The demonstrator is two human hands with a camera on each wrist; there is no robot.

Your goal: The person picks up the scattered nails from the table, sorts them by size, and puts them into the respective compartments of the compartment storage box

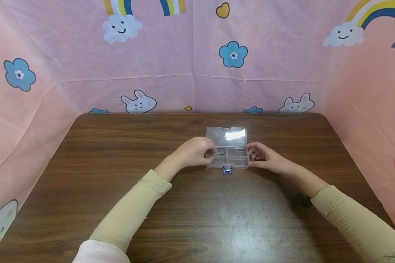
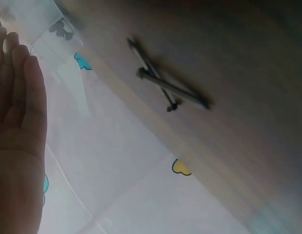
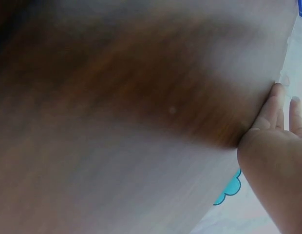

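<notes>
A clear plastic compartment box (image 1: 238,167) lies on the table, its transparent lid (image 1: 217,135) raised at the back and a blue latch (image 1: 227,170) at the front. Over its left end is my left hand (image 1: 197,151), fingers bent toward the thumb; whether they pinch something is hidden. Thin dark pieces (image 1: 219,153) lie in a left compartment. My right hand (image 1: 264,157) holds the box's right end, thumb at the front corner and a finger at the back corner. In the left wrist view, two dark nails (image 2: 173,88) lie crossed on the table.
The brown wooden table (image 1: 118,146) ends at a pink patterned cloth (image 1: 171,54) that rises behind it and at both sides. A dark object (image 1: 303,201) shows beneath the right forearm. Light glares on the table in front of the box.
</notes>
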